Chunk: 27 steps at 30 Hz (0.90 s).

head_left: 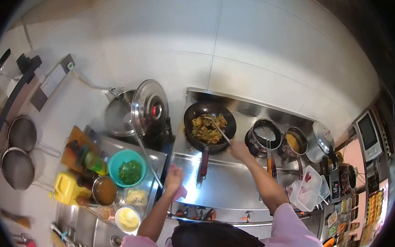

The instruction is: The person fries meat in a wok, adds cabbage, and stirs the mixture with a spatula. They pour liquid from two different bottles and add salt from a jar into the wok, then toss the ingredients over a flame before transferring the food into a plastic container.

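Note:
My right hand point(240, 151) grips a metal spatula point(219, 130) whose blade reaches into a black wok point(188, 120) filled with brownish-yellow food point(208, 128). The wok's dark handle point(203, 164) points toward me over the steel stove top point(223, 183). My left hand point(173, 178) rests near the stove's left edge and holds a pink cloth point(180, 193). Both arms wear pink sleeves.
A big steel pot point(118, 114) with its lid point(149, 107) propped up stands left of the wok. On the left counter are a teal bowl of greens point(127, 167), a yellow container point(67, 187), sauce bowls and bottles. Small pots point(265, 135) stand at right; strainers point(18, 167) hang far left.

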{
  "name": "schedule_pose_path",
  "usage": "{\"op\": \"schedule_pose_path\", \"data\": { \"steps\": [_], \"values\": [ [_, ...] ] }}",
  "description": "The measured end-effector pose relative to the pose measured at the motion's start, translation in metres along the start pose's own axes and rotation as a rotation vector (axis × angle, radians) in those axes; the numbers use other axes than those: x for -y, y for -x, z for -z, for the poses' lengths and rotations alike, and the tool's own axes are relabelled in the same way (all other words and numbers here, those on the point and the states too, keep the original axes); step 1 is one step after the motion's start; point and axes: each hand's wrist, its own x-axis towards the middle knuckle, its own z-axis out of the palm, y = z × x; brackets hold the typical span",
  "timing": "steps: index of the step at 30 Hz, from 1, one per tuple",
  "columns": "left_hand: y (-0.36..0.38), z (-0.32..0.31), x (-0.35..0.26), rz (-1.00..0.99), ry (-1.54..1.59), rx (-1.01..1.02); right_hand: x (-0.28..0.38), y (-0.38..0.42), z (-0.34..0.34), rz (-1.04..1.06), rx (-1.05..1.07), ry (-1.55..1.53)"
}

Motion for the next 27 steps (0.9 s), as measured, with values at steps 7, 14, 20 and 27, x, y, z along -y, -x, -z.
{"op": "schedule_pose_path", "data": {
  "steps": [7, 14, 20, 27],
  "values": [
    [0.002, 0.126, -0.015, -0.248, -0.569, -0.464, 0.008, 0.075, 0.061, 0.001, 0.175, 0.259],
    [-0.044, 0.197, -0.016, 0.26, -1.274, -0.331, 0.011, 0.063, 0.08, 0.153, 0.104, 0.038],
    [-0.084, 0.226, 0.048, 0.211, -1.264, -0.244, 0.025, 0.061, 0.074, -0.037, 0.185, 0.125],
    [-0.096, 0.254, 0.03, 0.244, -1.043, -0.161, 0.019, 0.023, 0.002, -0.193, -0.005, -0.064]
  ]
}}
